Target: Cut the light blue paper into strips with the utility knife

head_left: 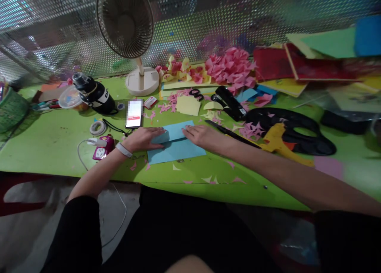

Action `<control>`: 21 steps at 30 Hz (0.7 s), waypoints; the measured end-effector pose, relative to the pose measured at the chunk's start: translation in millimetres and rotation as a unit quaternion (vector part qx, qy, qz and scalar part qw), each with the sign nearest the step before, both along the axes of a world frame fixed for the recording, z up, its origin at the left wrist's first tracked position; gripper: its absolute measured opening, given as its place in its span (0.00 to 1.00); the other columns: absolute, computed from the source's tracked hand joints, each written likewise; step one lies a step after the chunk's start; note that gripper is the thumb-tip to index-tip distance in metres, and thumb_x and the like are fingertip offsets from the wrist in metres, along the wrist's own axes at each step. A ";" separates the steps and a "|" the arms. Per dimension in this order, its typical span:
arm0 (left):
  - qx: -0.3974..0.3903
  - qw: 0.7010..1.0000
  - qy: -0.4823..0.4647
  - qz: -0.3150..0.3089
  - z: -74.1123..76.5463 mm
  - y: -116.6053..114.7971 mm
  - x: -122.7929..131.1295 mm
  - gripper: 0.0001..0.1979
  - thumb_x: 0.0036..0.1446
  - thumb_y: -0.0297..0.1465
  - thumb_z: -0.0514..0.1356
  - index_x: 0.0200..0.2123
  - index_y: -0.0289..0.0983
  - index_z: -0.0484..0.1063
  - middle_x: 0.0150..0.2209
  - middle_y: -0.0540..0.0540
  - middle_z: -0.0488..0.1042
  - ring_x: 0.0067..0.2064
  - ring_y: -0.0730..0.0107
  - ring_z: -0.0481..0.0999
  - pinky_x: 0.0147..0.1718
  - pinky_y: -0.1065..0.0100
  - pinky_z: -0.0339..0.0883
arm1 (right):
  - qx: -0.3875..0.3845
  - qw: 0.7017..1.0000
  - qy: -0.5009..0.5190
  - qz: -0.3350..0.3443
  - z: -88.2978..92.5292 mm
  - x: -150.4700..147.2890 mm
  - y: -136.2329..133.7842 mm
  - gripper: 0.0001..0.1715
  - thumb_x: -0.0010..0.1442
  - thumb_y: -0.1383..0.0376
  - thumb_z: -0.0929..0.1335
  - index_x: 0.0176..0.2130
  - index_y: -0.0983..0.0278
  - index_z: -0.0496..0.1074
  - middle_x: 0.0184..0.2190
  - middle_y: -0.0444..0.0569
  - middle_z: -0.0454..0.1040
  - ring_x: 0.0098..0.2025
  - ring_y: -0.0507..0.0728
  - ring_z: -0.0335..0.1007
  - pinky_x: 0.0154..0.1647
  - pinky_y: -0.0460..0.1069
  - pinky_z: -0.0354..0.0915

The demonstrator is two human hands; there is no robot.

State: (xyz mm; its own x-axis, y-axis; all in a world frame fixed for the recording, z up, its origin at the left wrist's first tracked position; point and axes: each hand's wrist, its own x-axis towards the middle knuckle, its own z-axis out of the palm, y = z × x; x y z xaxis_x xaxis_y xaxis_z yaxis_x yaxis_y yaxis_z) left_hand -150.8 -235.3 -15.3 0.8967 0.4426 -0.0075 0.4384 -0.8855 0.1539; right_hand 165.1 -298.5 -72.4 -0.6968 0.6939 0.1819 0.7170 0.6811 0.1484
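Note:
A sheet of light blue paper [181, 150] lies on the green table, its far part folded over toward me as a flap. A dark gap shows under part of the flap's near edge. My left hand [144, 138] rests on the left end of the fold, fingers stretched out over the flap and thumb spread below them. At the right end, my right hand [202, 134] lies with its fingers extended flat on the flap. Both hands touch the paper from above. A phone [134, 114] with a lit screen lies just beyond my left hand.
Beyond the paper are yellow squares [188, 105], scissors [196, 93], a black stapler [230, 103] and a pink pile of folded pieces [230, 68]. A fan [141, 82], black bottle [95, 94], tape roll [98, 127] and purple power socket [103, 148] stand left. Paper scraps litter the table.

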 end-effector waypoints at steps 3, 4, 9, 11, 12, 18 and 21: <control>0.026 0.999 0.028 0.009 4.8 -3.6 10.3 0.37 0.67 0.52 0.63 0.69 0.35 0.67 0.64 0.33 0.76 0.58 0.52 0.83 0.54 0.58 0.79 | 0.021 1.000 -0.015 -0.010 1.2 0.1 2.1 0.32 0.65 0.80 0.62 0.65 0.71 0.73 0.52 0.67 0.83 0.48 0.65 0.82 0.49 0.59 0.75; 0.034 0.999 0.040 0.014 6.9 -5.1 15.1 0.36 0.67 0.50 0.63 0.70 0.35 0.67 0.63 0.33 0.77 0.56 0.53 0.84 0.51 0.59 0.80 | 0.025 0.999 -0.018 -0.016 2.9 0.0 3.9 0.31 0.66 0.80 0.62 0.65 0.71 0.72 0.49 0.65 0.84 0.45 0.64 0.82 0.47 0.58 0.75; 0.080 0.990 0.097 0.057 15.7 -12.9 40.3 0.23 0.72 0.29 0.56 0.68 0.35 0.68 0.57 0.35 0.81 0.47 0.59 0.85 0.44 0.63 0.78 | 0.016 1.000 0.013 -0.013 16.7 0.5 10.1 0.30 0.66 0.78 0.63 0.64 0.70 0.73 0.45 0.61 0.84 0.42 0.62 0.80 0.45 0.56 0.72; 0.092 0.987 0.113 0.069 19.5 -13.1 44.8 0.22 0.71 0.24 0.53 0.65 0.35 0.71 0.53 0.36 0.83 0.44 0.60 0.85 0.42 0.63 0.78 | -0.006 0.999 0.034 0.005 25.0 3.7 9.3 0.28 0.68 0.75 0.63 0.64 0.71 0.73 0.46 0.62 0.84 0.44 0.62 0.80 0.48 0.57 0.72; 0.096 0.986 0.117 0.075 22.1 -12.0 45.5 0.21 0.71 0.23 0.53 0.64 0.35 0.72 0.52 0.36 0.84 0.44 0.59 0.85 0.41 0.63 0.78 | -0.021 0.999 0.047 0.013 29.8 6.9 8.6 0.27 0.69 0.72 0.64 0.65 0.71 0.72 0.48 0.63 0.84 0.46 0.63 0.80 0.51 0.59 0.72; 0.162 0.977 0.061 0.123 47.8 13.2 57.9 0.22 0.73 0.23 0.49 0.64 0.34 0.73 0.48 0.34 0.85 0.49 0.51 0.86 0.45 0.57 0.80 | -0.059 0.978 0.156 -0.125 63.1 59.9 11.0 0.35 0.73 0.52 0.65 0.71 0.66 0.67 0.60 0.63 0.78 0.61 0.72 0.74 0.61 0.67 0.69; 0.206 0.972 -0.024 0.111 55.2 35.1 85.7 0.23 0.74 0.24 0.47 0.66 0.34 0.72 0.55 0.33 0.82 0.57 0.52 0.83 0.57 0.54 0.77 | -0.036 0.951 0.197 -0.237 72.6 94.1 17.2 0.33 0.74 0.55 0.62 0.71 0.64 0.68 0.64 0.62 0.76 0.64 0.73 0.71 0.63 0.68 0.67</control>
State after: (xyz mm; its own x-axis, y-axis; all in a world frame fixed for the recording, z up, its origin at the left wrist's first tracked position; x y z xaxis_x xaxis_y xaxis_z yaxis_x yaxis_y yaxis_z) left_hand -65.0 -200.2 39.9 0.7736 0.5822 0.2503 0.6269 -0.7606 -0.1687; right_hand 259.2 -281.3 0.2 -0.1911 0.9334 0.3037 0.9359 0.2665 -0.2304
